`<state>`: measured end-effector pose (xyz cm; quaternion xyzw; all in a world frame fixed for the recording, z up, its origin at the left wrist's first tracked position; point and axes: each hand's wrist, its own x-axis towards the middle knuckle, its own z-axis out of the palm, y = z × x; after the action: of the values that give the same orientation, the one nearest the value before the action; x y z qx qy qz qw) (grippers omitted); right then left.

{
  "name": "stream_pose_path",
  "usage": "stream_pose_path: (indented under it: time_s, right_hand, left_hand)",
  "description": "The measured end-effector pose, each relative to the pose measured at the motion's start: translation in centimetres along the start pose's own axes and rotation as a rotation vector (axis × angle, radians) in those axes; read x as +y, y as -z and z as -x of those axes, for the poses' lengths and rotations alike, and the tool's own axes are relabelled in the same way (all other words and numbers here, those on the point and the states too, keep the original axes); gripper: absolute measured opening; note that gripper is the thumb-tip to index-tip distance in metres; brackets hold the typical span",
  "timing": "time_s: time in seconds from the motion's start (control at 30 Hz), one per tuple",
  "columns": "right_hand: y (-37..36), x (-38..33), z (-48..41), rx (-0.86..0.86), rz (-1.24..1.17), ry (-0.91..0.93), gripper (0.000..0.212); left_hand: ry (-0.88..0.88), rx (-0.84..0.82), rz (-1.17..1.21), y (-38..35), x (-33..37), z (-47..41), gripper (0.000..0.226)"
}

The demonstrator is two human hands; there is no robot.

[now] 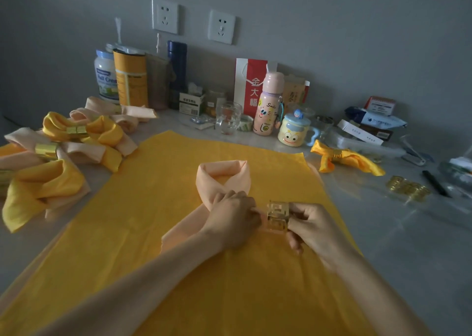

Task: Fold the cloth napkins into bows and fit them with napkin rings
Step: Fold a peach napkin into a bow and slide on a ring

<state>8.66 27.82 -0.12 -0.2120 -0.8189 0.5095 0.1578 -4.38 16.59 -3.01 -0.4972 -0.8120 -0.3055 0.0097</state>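
Peach napkin (222, 179), looped and crossed, lies on a yellow napkin (143, 220) spread over the tabletop (383, 246). The left hand (232, 219) closes its grip around the crossed middle. The right hand (313, 224) pinches a gold napkin ring (278, 216) in its grip, just beside the left fingers. Finished bows (76, 133) sit far left.

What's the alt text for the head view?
A left hand pinches a looped peach napkin while the right hand holds a gold ring beside it, over a spread yellow cloth. Finished bows lie at left, spare rings at right.
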Motion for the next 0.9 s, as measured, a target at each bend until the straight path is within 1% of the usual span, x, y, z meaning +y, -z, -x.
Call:
stream_pose_path:
  time_s: [0.07, 0.13, 0.17, 0.23, 0.3, 0.33, 0.4, 0.43, 0.5, 0.57, 0.63, 0.7, 0.77, 0.9]
  right_hand:
    - [-0.2, 0.4, -0.4, 0.026, 0.125, 0.052, 0.021]
    - [-1.1, 1.0, -0.9, 0.013, 0.306, 0.106, 0.021]
    - [-1.4, 1.3, -1.1, 0.016, 0.357, 0.117, 0.021]
    - [-1.6, 1.6, -1.6, 0.01, 0.399, 0.123, 0.021]
    - [-1.5, 1.5, -1.8, -0.044, 0.436, 0.096, 0.019]
    - [-1.4, 1.4, -1.9, -0.07, 0.44, 0.088, 0.018]
    - [-1.2, 1.2, -2.0, -0.082, 0.412, 0.086, 0.017]
    - [-1.1, 1.1, -2.0, -0.074, 0.387, 0.087, 0.018]
    - [-1.2, 1.0, -1.9, -0.027, 0.336, 0.089, 0.023]
    - [-1.6, 1.1, -1.6, 0.023, 0.297, 0.104, 0.028]
    - [-1.7, 1.3, -1.5, 0.059, 0.241, 0.122, 0.024]
    - [-1.6, 1.5, -1.3, 0.066, 0.215, 0.125, 0.017]
    - [-1.5, 1.5, -1.3, 0.086, 0.216, 0.164, 0.015]
    - [-1.1, 1.3, -1.9, 0.201, 0.226, 0.265, 0.024]
  left_hand:
    - [0.029, -0.023, 0.097, 0.1, 0.0, -0.3, 0.012]
    - [0.047, -0.063, 0.213, 0.3, -0.5, -0.3, 0.014]
    - [0.04, -0.086, 0.266, 0.4, -0.6, -0.2, 0.014]
    - [0.027, -0.127, 0.388, 0.5, -1.1, -0.1, 0.011]
    - [0.024, -0.149, 0.461, 0.6, -1.4, 0.0, 0.016]
    - [0.03, -0.154, 0.451, 0.6, -1.3, 0.0, 0.016]
    - [0.049, -0.122, 0.411, 0.6, -0.9, 0.0, 0.006]
    - [0.051, -0.075, 0.402, 0.7, -0.7, 0.1, 0.01]
    - [0.013, 0.001, 0.382, 0.5, -0.4, 0.5, 0.03]
    - [-0.095, -0.028, 0.241, 0.4, -0.3, 0.9, 0.053]
    - [-0.217, -0.04, 0.075, 0.2, -0.3, 1.0, 0.061]
    - [-0.232, 0.005, 0.036, 0.1, -0.3, 1.1, 0.058]
    - [-0.225, 0.053, 0.077, 0.1, -0.6, 1.0, 0.052]
    - [-0.241, 0.133, 0.069, 0.5, -1.9, 0.2, 0.048]
